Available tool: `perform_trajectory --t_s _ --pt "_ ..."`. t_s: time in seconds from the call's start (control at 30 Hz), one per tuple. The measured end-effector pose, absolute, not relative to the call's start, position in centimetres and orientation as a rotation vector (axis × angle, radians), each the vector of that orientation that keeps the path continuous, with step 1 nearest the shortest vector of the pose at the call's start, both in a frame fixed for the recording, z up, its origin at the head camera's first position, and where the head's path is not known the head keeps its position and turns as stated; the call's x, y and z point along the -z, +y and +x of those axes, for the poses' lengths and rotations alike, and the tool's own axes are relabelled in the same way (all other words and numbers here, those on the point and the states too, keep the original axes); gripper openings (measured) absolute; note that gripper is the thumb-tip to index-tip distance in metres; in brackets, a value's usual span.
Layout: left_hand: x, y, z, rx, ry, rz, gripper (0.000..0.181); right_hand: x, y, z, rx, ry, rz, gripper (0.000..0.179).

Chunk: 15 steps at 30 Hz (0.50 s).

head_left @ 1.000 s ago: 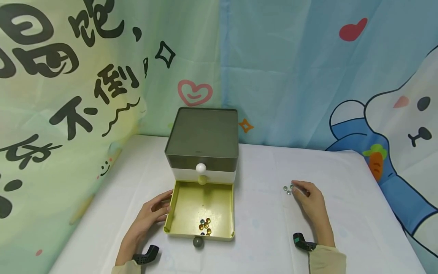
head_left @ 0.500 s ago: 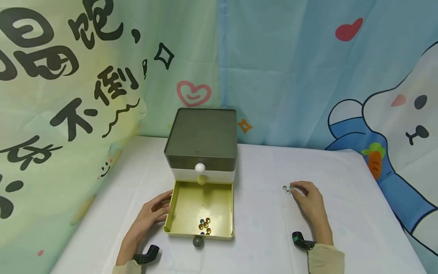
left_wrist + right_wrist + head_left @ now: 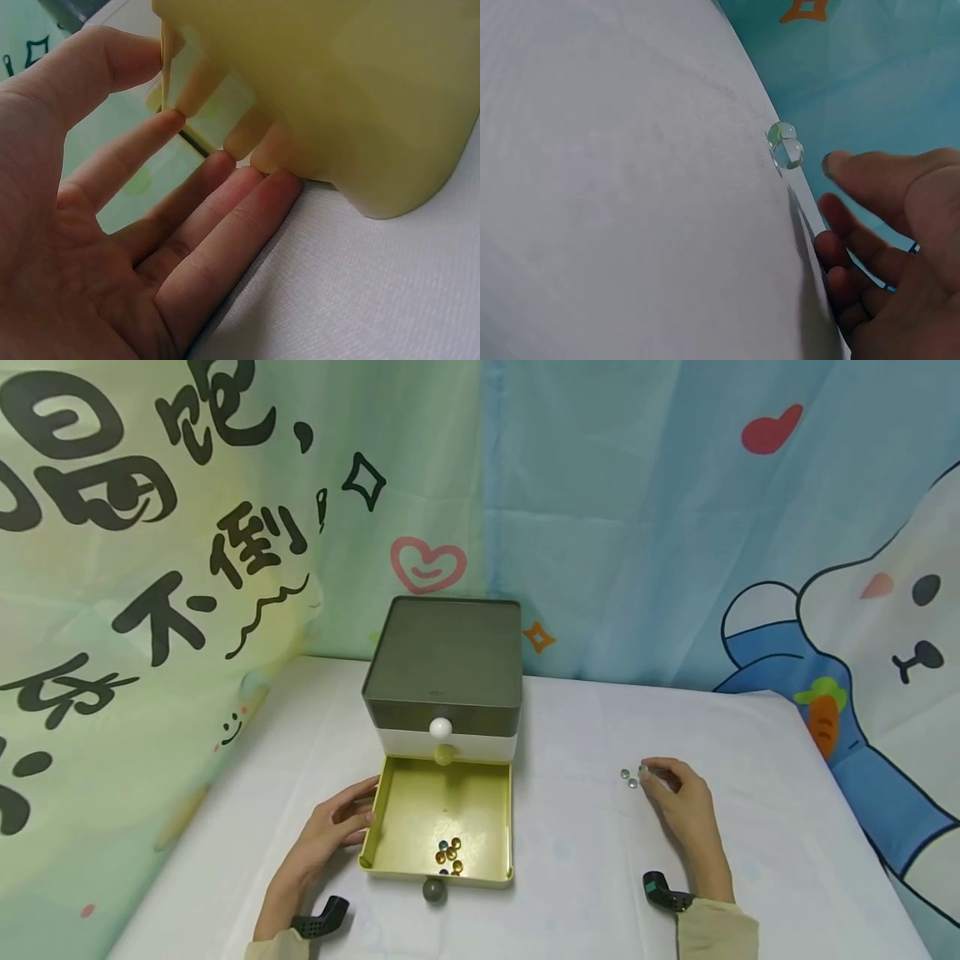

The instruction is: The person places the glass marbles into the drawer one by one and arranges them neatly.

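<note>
My left hand (image 3: 333, 827) rests against the outer left side of a pulled-out yellow-green drawer (image 3: 372, 827). In the left wrist view its fingertips (image 3: 289, 184) touch the drawer's smooth wall, which mirrors them, and the thumb lies at the wall's edge. Over on the right, my right hand (image 3: 682, 797) pinches a small marble (image 3: 642, 769) between thumb and forefinger, close over the cloth. Two clear marbles (image 3: 787, 154) lie just beyond those fingertips. Inside the drawer, several amber marbles and a bluish one (image 3: 443, 845) gather near the front wall.
The drawer belongs to a small cabinet with a dark green top (image 3: 450, 652) and a white middle tier (image 3: 480, 745). A dark round knob (image 3: 434, 891) sticks out at the drawer's front. White cloth (image 3: 570, 860) covers the table, and a printed curtain (image 3: 600, 527) hangs behind.
The marble at my right fingertips has shifted slightly away from the two others, and the right hand has drawn back a little. My left hand keeps its place on the drawer.
</note>
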<state>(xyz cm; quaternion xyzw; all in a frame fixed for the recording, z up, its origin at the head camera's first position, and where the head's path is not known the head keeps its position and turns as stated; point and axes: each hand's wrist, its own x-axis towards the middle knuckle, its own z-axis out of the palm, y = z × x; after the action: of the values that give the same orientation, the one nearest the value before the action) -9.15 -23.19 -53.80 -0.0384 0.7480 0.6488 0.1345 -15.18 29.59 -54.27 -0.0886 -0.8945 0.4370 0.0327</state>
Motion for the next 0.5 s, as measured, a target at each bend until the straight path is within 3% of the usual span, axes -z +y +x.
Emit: perform_trajectory --t_s 0.5 --pt "53.8 -23.1 -9.2 -1.876 2.173 -0.138 0.060 52.1 28.6 -15.0 -1.420 -2.694 -0.101 0.041"
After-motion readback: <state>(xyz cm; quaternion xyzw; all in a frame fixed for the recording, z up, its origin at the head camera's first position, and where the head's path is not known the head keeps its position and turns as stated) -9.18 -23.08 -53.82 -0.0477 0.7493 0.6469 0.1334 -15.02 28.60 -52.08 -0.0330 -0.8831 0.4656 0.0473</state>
